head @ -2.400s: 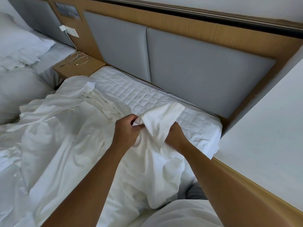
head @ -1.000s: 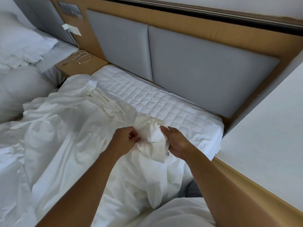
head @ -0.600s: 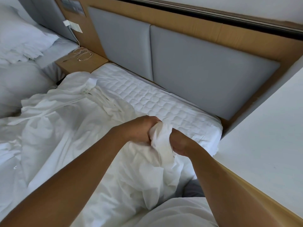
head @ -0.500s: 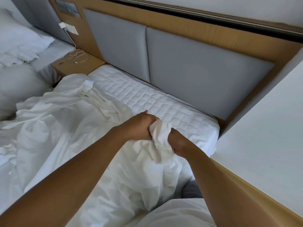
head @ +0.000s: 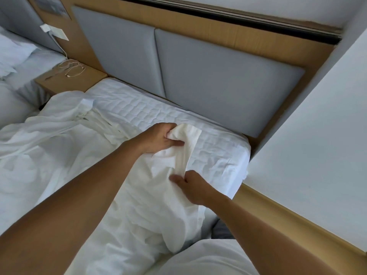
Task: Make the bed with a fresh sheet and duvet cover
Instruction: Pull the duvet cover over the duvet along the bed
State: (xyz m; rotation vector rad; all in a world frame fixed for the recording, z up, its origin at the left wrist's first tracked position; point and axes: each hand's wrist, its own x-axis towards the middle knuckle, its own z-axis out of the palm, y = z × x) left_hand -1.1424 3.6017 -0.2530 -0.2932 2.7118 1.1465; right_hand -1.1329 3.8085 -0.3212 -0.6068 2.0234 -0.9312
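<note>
**Sheet corner held in both hands**

1. Left hand (head: 158, 138): I log the fingers (head: 167, 129) curled against the thumb, gripping the top of a bunched corner of the sheet (head: 79, 155). The hand sits over the mattress (head: 155, 114), near its head end.
2. Right hand (head: 193, 187): thumb and fingers (head: 176, 178) pinch the same corner lower down, nearer to me. The cloth runs as a narrow band from one hand to the other.
3. Sheet: white and crumpled. It is heaped over the left and near parts of the bed, and a fold of it hangs off the near edge below my right arm.
4. Mattress: white quilted top, uncovered along the head end and at the right corner.
5. Headboard (head: 218, 80): two grey padded panels in a wood frame, standing right behind the mattress.
6. Nightstand (head: 69, 82): wood, just left of the mattress at the head end. A pale cable (head: 72, 69) lies coiled on it and leads up to a white plug (head: 53, 32) on the panel above.
7. Second bed (head: 19, 62): far left, with white bedding. I see only part of it.
8. Wall (head: 307, 145): white, with wood trim along its foot, close beside the right corner of the mattress.
</note>
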